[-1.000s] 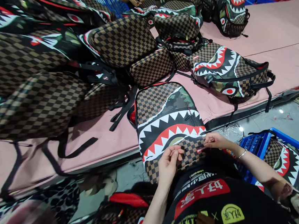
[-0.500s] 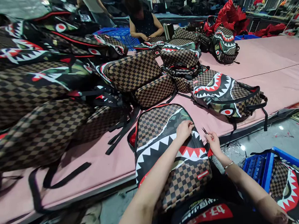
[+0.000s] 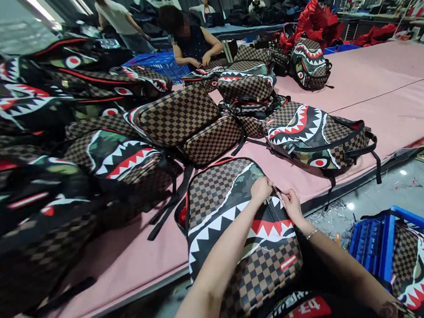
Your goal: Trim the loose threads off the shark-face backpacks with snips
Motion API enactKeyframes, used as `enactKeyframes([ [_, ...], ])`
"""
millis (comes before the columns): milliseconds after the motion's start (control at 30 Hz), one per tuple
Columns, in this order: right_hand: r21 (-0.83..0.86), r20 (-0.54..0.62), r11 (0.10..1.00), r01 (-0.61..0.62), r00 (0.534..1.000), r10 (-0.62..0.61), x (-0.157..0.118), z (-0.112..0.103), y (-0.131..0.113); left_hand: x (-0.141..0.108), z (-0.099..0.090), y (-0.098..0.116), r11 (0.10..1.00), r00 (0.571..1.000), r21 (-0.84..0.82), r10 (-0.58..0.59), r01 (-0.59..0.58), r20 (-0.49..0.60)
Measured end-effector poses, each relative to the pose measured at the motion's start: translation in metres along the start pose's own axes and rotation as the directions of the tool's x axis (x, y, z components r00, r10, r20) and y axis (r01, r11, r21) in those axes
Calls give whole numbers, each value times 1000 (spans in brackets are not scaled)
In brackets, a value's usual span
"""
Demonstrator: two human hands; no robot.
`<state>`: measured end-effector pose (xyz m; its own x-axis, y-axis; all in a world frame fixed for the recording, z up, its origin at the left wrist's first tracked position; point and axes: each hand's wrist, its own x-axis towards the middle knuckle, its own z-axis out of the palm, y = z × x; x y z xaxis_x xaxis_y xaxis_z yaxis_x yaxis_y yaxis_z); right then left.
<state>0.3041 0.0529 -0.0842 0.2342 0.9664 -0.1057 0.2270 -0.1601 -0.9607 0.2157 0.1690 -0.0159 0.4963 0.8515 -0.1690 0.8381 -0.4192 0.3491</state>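
A brown-and-black checkered backpack [image 3: 269,268] with a shark-mouth print leans in front of me against the table edge. My left hand [image 3: 262,189] is closed in a pinch at its upper right edge; what lies between the fingertips is too small to make out. My right hand [image 3: 291,205] is closed around small dark thread snips [image 3: 278,190], their tip right at my left fingertips. Fine dark threads [image 3: 276,217] run over the red part of the print below my left hand.
Similar backpacks are piled on the left, including a shark-print one [image 3: 123,157]. Another backpack [image 3: 306,131] lies on the pink tabletop [image 3: 387,89] to the right. A blue crate [image 3: 393,242] holding a backpack stands low right. A person [image 3: 194,41] works across the table.
My right hand has moved left with the snips, bringing them to my left fingertips. On the left, the large checkered backpack has shifted, and a shark-print one now shows behind it.
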Motion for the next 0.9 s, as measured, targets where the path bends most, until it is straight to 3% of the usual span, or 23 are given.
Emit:
enactKeyframes([
  [167, 5, -277, 1000, -21, 961, 22, 8, 12, 14, 4, 1, -3, 1000, 1000, -25, -4, 4, 8],
  [433, -34, -410, 999, -12, 912, -3, 17, 16, 29, -7, 5, 3, 995, 997, -97, 27, -34, -73],
  [600, -91, -437, 996, 12, 898, -50, 22, 10, 22, -12, -7, -14, 975, 991, -186, 107, -120, -77],
  [767, -249, -366, 967, 49, 920, -140, 45, 9, -5, 14, -31, -53, 973, 964, -216, -132, 82, -233],
  [900, -425, -274, 902, 74, 939, -206, 69, 14, -30, 29, -31, -64, 954, 942, -232, -242, 188, -231],
])
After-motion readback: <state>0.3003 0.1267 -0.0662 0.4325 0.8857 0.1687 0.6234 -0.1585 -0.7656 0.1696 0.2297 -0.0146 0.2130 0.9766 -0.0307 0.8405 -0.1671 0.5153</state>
